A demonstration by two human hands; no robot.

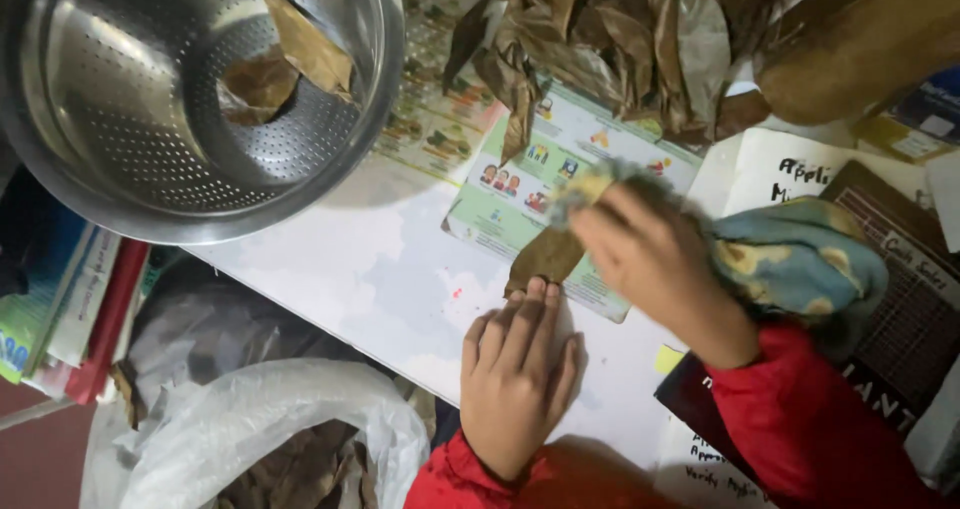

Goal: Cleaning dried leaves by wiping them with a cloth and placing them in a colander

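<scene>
Fingers (520, 319) of the left hand (520, 379) are laid out flat and close together on the white table (380, 269), so that hand's released, not gripping anything, just pressing down with the fingertips on the bottom end of a dry brown leaf (545, 257). From where I'm watching, the leaf lies on the edge of a colourful picture sheet (520, 184), about mid-table.

Right hand (650, 259) is clenched around a blue and yellow cloth (800, 259), bunched up, with one corner of it sitting on the upper end of that same leaf. It's a bit blurred, so I can't tell how hard it's pressing. Both sleeves (800, 429) are red.

Other stuff around:
- a metal colander (130, 139) at the top left, hanging partly over the table edge, with a couple of brown leaves (300, 49) inside
- a heap of dry leaves (620, 39) at the top, just beyond the picture sheet
- a clear plastic bag (260, 429) below the table at the bottom left, with more leaves in it
- a stack of books (70, 299) at the left edge
- papers with handwriting (790, 174) and a dark book (900, 299) on the right, under the right arm
</scene>
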